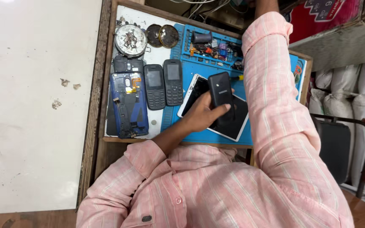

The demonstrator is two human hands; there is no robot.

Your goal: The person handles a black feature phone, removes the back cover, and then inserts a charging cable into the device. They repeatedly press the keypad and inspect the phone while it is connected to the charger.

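**Holding a black phone over the blue repair mat**

Gripping a black rectangular smartphone point(221, 93) with its back facing up, the left hand point(203, 114) has its fingers curled around the lower part of the handset, clamped firmly on it. The phone sits raised above a blue rubber repair mat point(199, 136) that covers the right part of a wooden-rimmed workbench point(100, 126).

The right arm, in a pink striped sleeve point(271, 93), reaches far forward past the top of the bench; the right hand is out of sight, so its grip cannot be told.

Under the held phone lie a white-framed smartphone with a dark screen point(194, 90) and a larger white-edged dark glass panel point(236, 122), both on the mat. Just left of them stand two black keypad phones point(164, 84) side by side. Further left lies a blue opened phone chassis point(127, 105) with its insides showing, and above it a small black phone body point(127, 65). At the bench's far edge sit a round metal dish of screws point(130, 40) and two dark round lids point(162, 36). The mat's top tray point(210, 46) holds small tools and parts.
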